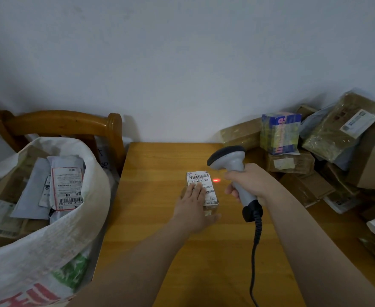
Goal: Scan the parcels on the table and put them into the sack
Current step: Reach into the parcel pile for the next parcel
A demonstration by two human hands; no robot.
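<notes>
A small brown parcel [206, 185] with a white barcode label lies on the wooden table [160, 218], near its middle. My left hand [193, 207] rests flat on the parcel, fingers straight over the label's lower left part. My right hand [248, 182] grips the handle of a grey barcode scanner [228, 160], held just right of the parcel with its head pointing left and down. A red scan spot [216, 180] falls on the table right beside the label. The white woven sack [49, 240] stands open at the left with several parcels inside.
A pile of brown boxes and bagged parcels [315, 156] fills the table's right side, with a blue packet [279, 134] on top. A wooden chair [60, 122] stands behind the sack. The scanner's coiled cable [256, 240] hangs toward the table's near edge.
</notes>
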